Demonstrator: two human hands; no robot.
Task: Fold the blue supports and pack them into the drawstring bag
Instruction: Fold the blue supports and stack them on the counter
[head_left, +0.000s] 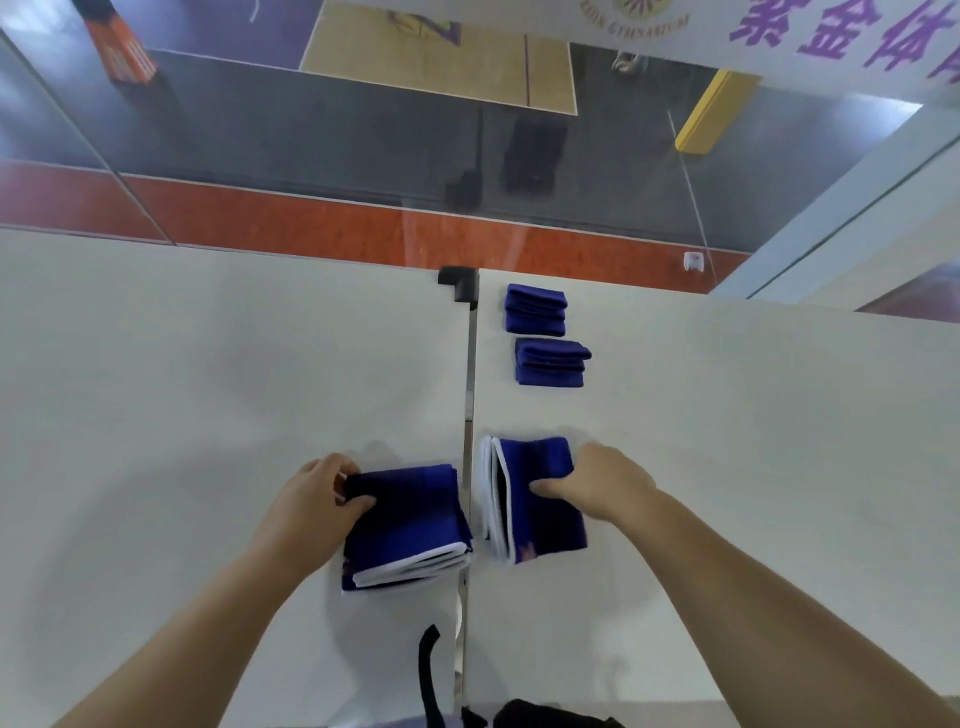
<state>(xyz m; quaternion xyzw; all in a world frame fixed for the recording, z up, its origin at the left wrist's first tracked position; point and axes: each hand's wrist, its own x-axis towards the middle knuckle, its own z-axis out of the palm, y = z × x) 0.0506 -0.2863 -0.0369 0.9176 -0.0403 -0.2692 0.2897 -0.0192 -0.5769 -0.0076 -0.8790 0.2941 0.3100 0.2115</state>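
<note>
Left hand (317, 493) grip pinches far-left corner of left folded support (405, 525). Right hand (602, 483) grip clamped on right folded support (540, 499). Both on counter (208, 364), just ahead of black drawstring bag (550, 716) at near edge; packing means drawing them back toward body. Two smaller folded supports (545, 338) lie farther out.

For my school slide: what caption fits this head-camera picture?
Left hand and right hand each grip a folded blue support.

Both bare forearms reaching forward and inward, palms down. Left hand (311, 493) curled, thumb tip on top and fingers wrapped over the far-left edge of what it grips. Right hand (602, 483) likewise curled, thumb pointing left on top, fingers folded past the right edge.
</note>
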